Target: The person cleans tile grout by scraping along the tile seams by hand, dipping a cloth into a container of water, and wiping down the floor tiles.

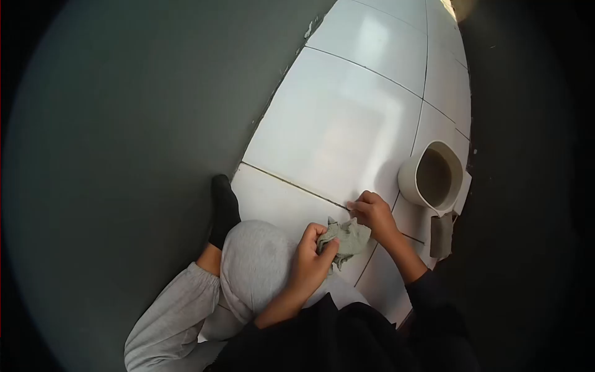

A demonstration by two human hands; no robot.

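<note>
My left hand [314, 255] is closed on a crumpled grey-green cloth [347, 240], held over the white tiled floor [334, 124]. Just beyond the cloth, my right hand [372, 212] has its fingers curled with the fingertips together at a grout line between tiles. Whatever may be between those fingertips is too small to make out. A white bucket [409, 180] with murky brown liquid in it stands to the right of my right hand.
Below the bucket, a grey-brown block-like piece [441, 235] lies at the floor's right edge. A dark grey wall [142, 111] runs along the left. My bent leg in grey trousers [257, 260] and a dark-socked foot [224, 208] are at lower left.
</note>
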